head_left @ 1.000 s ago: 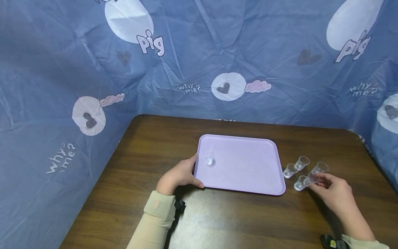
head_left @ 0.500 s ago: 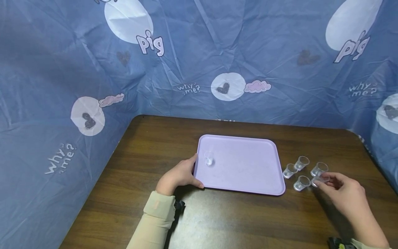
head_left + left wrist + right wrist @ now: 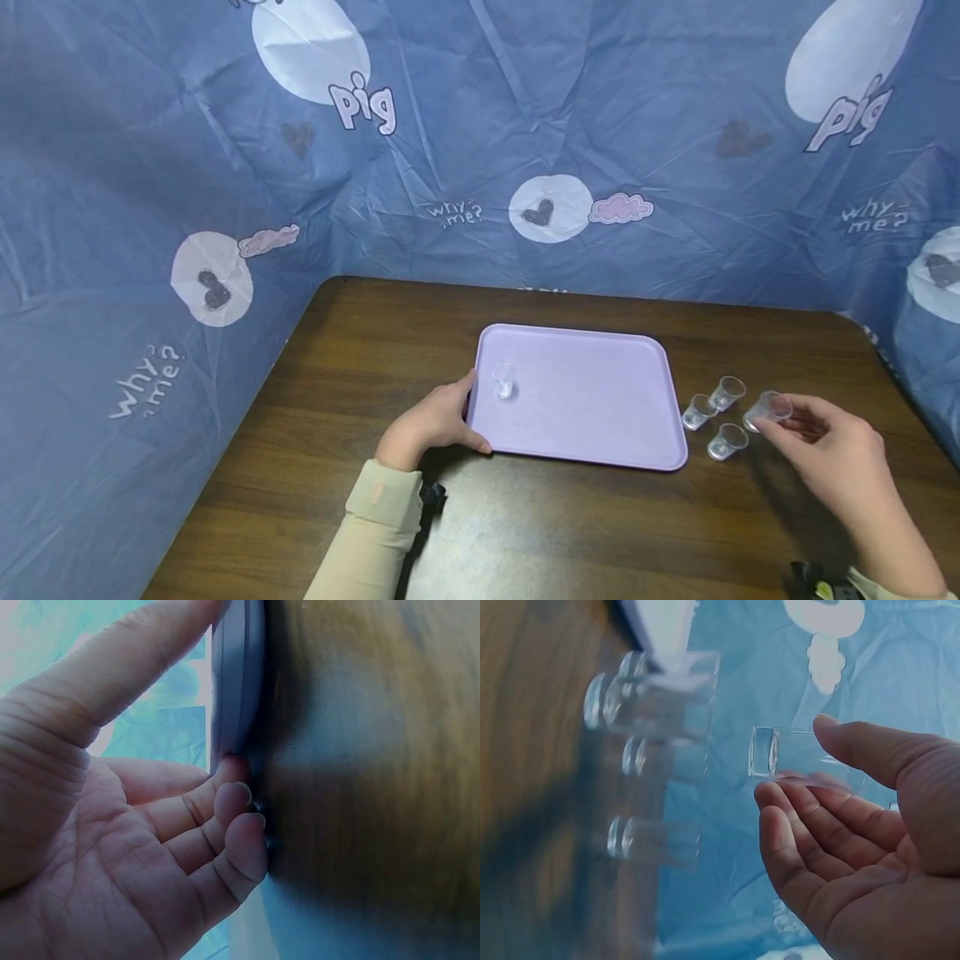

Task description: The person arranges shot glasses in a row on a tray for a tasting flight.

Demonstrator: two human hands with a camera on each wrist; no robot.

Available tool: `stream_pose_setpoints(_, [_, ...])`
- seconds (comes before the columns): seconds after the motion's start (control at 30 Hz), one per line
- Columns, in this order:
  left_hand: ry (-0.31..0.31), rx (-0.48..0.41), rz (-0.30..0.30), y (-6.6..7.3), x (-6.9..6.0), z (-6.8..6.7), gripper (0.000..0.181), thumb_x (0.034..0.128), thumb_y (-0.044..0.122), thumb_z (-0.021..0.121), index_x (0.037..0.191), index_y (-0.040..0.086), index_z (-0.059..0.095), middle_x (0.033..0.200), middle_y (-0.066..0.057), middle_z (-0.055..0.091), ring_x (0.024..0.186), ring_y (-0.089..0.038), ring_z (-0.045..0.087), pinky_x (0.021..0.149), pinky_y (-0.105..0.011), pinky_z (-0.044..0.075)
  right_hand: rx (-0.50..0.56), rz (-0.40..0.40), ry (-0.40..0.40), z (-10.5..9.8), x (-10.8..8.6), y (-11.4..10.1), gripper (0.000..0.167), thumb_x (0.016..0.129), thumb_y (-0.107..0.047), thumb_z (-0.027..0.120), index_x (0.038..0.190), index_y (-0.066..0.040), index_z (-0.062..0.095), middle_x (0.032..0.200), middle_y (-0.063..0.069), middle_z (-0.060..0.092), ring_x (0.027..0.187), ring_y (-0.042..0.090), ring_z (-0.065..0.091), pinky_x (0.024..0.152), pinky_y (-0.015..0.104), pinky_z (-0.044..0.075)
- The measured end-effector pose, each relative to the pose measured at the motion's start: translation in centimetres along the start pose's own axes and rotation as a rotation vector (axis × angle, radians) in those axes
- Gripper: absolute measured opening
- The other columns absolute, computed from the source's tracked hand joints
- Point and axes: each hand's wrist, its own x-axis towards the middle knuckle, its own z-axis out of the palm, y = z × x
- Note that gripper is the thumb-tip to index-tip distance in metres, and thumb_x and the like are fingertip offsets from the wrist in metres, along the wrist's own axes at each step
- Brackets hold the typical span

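My left hand (image 3: 435, 423) holds the near left corner of a lilac tray (image 3: 585, 400), its thumb at the front edge and its fingers along the left side. In the left wrist view the fingertips (image 3: 246, 844) lie against the tray's side, close to the wooden surface. One small clear shot glass (image 3: 504, 382) stands on the tray's left part. Right of the tray, my right hand (image 3: 840, 446) pinches another shot glass (image 3: 799, 754) between thumb and fingers, raised off the table. Behind it in the head view, a standing glass is largely overlapped.
Several clear shot glasses stand on the brown wooden table (image 3: 570, 533) right of the tray, among them a near glass (image 3: 726, 443), a left glass (image 3: 697, 412) and a far glass (image 3: 727, 393). Blue printed cloth (image 3: 450, 150) hangs behind the table and at its sides.
My right hand, with the shot glass in it, has moved right, away from the near glass, then slightly up and back. My left hand, the tray and the glass on it have stayed put.
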Motion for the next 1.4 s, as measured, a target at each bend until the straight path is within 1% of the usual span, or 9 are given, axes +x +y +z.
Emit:
stream_pose_setpoints(0.13, [0.001,-0.012,-0.005,0.0,-0.1,0.0,0.113,0.0608,0.017,0.101,0.152,-0.001,0.036,0.123,-0.018,0.063,0.108,-0.027,0.060,0.097,-0.043,0.046,0.037,-0.048,-0.009,0.5,0.5,-1.2,0.036,0.081,-0.012,0.088,0.110,0.002,0.073,0.095,0.019,0.073,0.072,-0.015,0.056,0.060,0.008,0.045])
stream_pose_setpoints(0.23, [0.001,-0.011,-0.007,0.1,-0.1,0.0,0.113,0.0609,0.017,0.101,0.152,-0.001,0.036,0.124,-0.018,0.063,0.109,-0.027,0.060,0.097,-0.043,0.046,0.061,-0.064,-0.030,1.1,0.8,-2.0,0.036,0.082,-0.010,0.087,0.110,0.004,0.072,0.095,0.019,0.073,0.073,-0.011,0.058,0.060,0.009,0.046])
stream_pose_setpoints(0.47, [0.002,0.002,-0.005,0.1,0.0,-0.1,0.111,0.0610,0.019,0.101,0.150,-0.003,0.038,0.123,-0.019,0.063,0.109,-0.029,0.060,0.097,-0.045,0.046,0.106,-0.083,-0.104,2.6,1.2,-4.2,0.035,0.085,-0.012,0.085,0.113,0.002,0.071,0.096,0.016,0.073,0.074,0.002,0.064,0.061,0.013,0.050])
stream_pose_setpoints(0.73, [0.003,0.001,-0.016,0.1,0.0,-0.2,0.112,0.0609,0.019,0.101,0.150,-0.003,0.037,0.123,-0.019,0.063,0.109,-0.029,0.059,0.097,-0.045,0.046,0.155,-0.111,-0.190,4.8,1.8,-7.3,0.033,0.084,-0.016,0.086,0.111,-0.002,0.073,0.095,0.008,0.072,0.078,0.015,0.067,0.064,0.017,0.052])
stream_pose_setpoints(0.9, [0.000,0.004,-0.022,0.2,0.0,0.0,0.114,0.0610,0.020,0.101,0.152,-0.004,0.036,0.127,-0.020,0.062,0.111,-0.028,0.059,0.098,-0.044,0.046,0.168,-0.111,-0.253,6.6,2.2,-9.0,0.035,0.084,-0.021,0.086,0.112,-0.004,0.074,0.098,0.006,0.073,0.083,0.017,0.068,0.069,0.025,0.054])
stream_pose_setpoints(1.0, [-0.006,0.008,-0.032,0.1,0.1,0.1,0.118,0.0620,0.021,0.100,0.154,-0.005,0.031,0.135,-0.023,0.057,0.117,-0.030,0.057,0.101,-0.045,0.044,0.179,-0.116,-0.281,7.9,2.4,-9.8,0.034,0.084,-0.019,0.087,0.111,-0.004,0.074,0.097,0.006,0.072,0.082,0.017,0.068,0.072,0.033,0.056])
stream_pose_setpoints(1.1, [-0.014,0.011,-0.036,0.1,0.1,0.3,0.121,0.0632,0.021,0.100,0.155,-0.007,0.027,0.141,-0.025,0.052,0.122,-0.032,0.055,0.103,-0.045,0.043,0.187,-0.142,-0.287,9.3,2.5,-10.3,0.031,0.082,-0.014,0.087,0.109,-0.004,0.074,0.095,0.006,0.072,0.080,0.017,0.069,0.072,0.038,0.057])
stream_pose_setpoints(1.23, [-0.006,0.011,-0.023,0.0,0.2,0.2,0.120,0.0626,0.021,0.100,0.154,-0.007,0.029,0.137,-0.025,0.055,0.119,-0.032,0.056,0.102,-0.044,0.043,0.218,-0.175,-0.297,11.1,2.9,-11.1,0.030,0.080,-0.010,0.087,0.106,-0.003,0.074,0.092,0.005,0.072,0.078,0.016,0.068,0.070,0.035,0.057])
stream_pose_setpoints(1.4, [0.004,0.001,-0.016,0.0,0.2,0.1,0.114,0.0606,0.020,0.101,0.150,-0.006,0.036,0.127,-0.022,0.061,0.112,-0.030,0.059,0.098,-0.045,0.046,0.286,-0.169,-0.363,13.2,3.1,-11.8,0.029,0.081,-0.008,0.087,0.105,-0.001,0.073,0.092,0.004,0.071,0.079,0.015,0.068,0.071,0.032,0.057])
